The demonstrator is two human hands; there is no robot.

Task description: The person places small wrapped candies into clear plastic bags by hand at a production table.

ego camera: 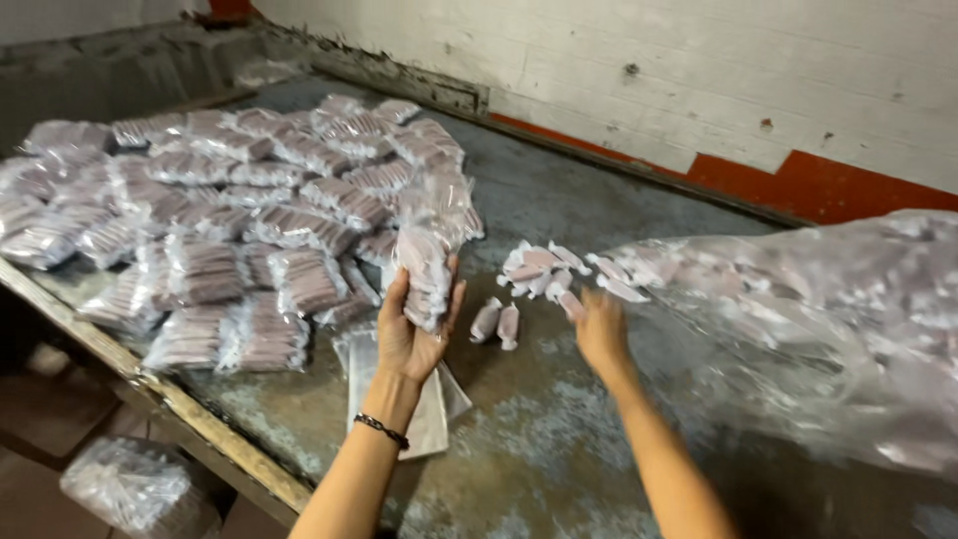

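Note:
My left hand (407, 334) holds up a small clear bag partly filled with wrapped candies (427, 269). My right hand (601, 329) reaches into a loose scatter of pale pink wrapped candies (544, 269) on the grey table top (539, 449); it is blurred, with a candy at its fingertips, and whether it grips the candy is unclear. Two candies (497, 321) lie apart between my hands. A big clear sack of the same candies (828, 319) lies at the right, its mouth by my right hand.
Several filled bags (230, 230) are piled across the left half of the table. Flat empty bags (435, 414) lie under my left wrist. The table's wooden front edge (180, 409) runs at lower left, another filled sack (130, 484) below it. A white and red wall (699, 90) is behind.

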